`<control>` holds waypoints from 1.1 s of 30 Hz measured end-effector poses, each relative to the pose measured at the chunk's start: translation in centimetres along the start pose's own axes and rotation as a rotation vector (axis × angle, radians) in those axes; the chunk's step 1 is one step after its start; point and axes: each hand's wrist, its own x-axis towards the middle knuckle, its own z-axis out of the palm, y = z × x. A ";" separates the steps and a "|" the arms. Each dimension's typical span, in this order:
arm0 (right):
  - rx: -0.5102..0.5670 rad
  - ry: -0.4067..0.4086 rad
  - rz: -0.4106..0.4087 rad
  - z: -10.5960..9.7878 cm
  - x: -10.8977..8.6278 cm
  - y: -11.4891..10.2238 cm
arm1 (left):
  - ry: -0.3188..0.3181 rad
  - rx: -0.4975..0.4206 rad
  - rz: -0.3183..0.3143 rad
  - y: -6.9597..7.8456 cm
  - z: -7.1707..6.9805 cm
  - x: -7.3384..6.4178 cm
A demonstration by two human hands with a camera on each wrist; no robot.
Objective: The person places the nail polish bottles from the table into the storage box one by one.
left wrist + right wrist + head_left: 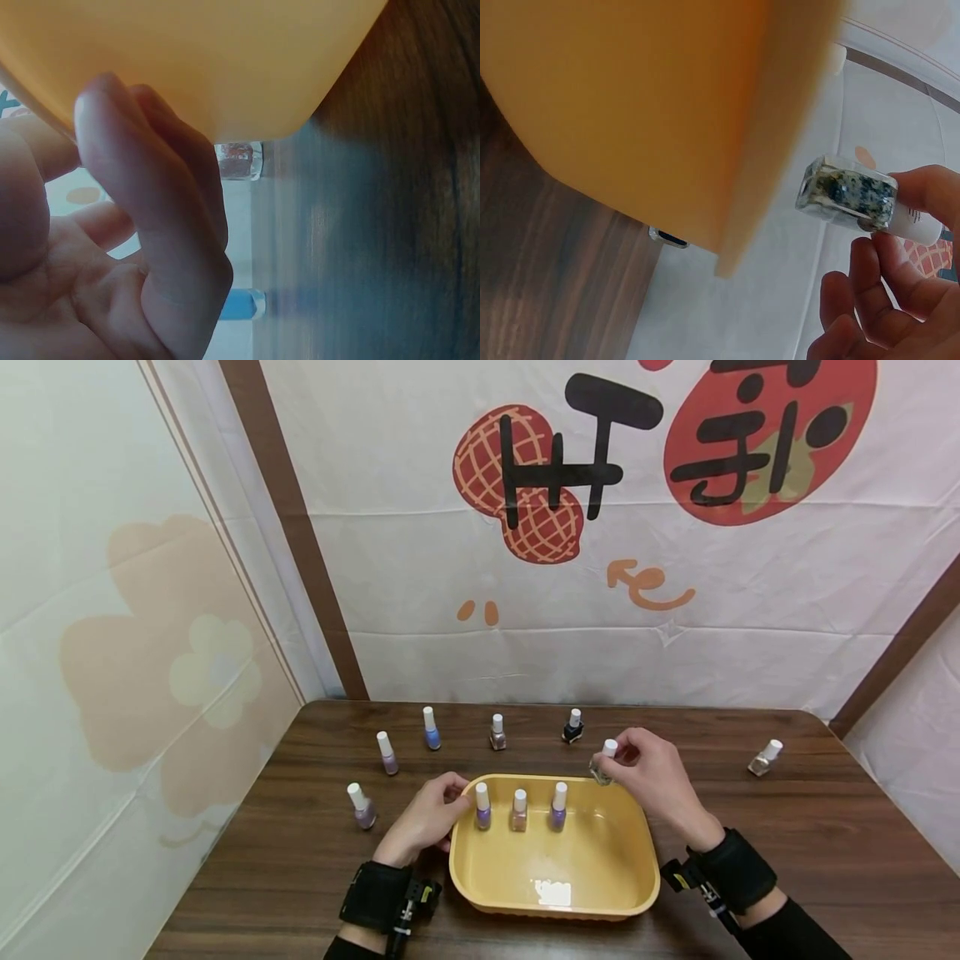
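Note:
My right hand (pixel 651 774) pinches a nail polish bottle (pixel 847 193) with a white cap and dark speckled contents, held over the far right rim of a yellow tray (pixel 555 877). My left hand (pixel 429 814) grips the tray's left rim, its fingers (pixel 150 180) against the outer wall in the left wrist view. Inside the tray, toward the back, stand three bottles in a row: a purple bottle (pixel 483 815), a pinkish-beige bottle (pixel 519 817) and another purple bottle (pixel 558 816).
Behind the tray stand a black bottle (pixel 573 730), a brownish bottle (pixel 498 738) and a blue bottle (pixel 432 735). Two pale purple bottles (pixel 388 760) (pixel 363 812) are at the left. A clear speckled bottle (pixel 762 763) sits at the far right. A printed cloth (pixel 405 552) hangs behind the table.

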 end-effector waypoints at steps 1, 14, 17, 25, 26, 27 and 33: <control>-0.005 -0.005 -0.007 0.1 -0.1 0.0 | 0.000 0.000 0.000 0.0 0.0 0.0; -0.077 -0.036 -0.019 0.7 -1.1 0.2 | 0.005 0.000 -0.008 -0.1 0.1 0.2; -0.090 -0.033 -0.029 0.8 -1.3 0.2 | 0.006 -0.003 -0.010 -0.1 0.0 0.2; -0.131 -0.050 -0.068 1.3 -1.8 0.4 | 0.006 0.003 -0.017 -0.1 0.0 0.3; -0.137 -0.049 -0.073 1.4 -1.8 0.5 | 0.007 0.003 -0.018 -0.1 0.0 0.3; -0.143 -0.049 -0.078 1.5 -1.9 0.5 | 0.009 0.004 -0.019 -0.1 0.0 0.3; -0.195 -0.049 -0.089 2.2 -2.3 0.8 | 0.011 0.007 -0.021 -0.1 0.0 0.3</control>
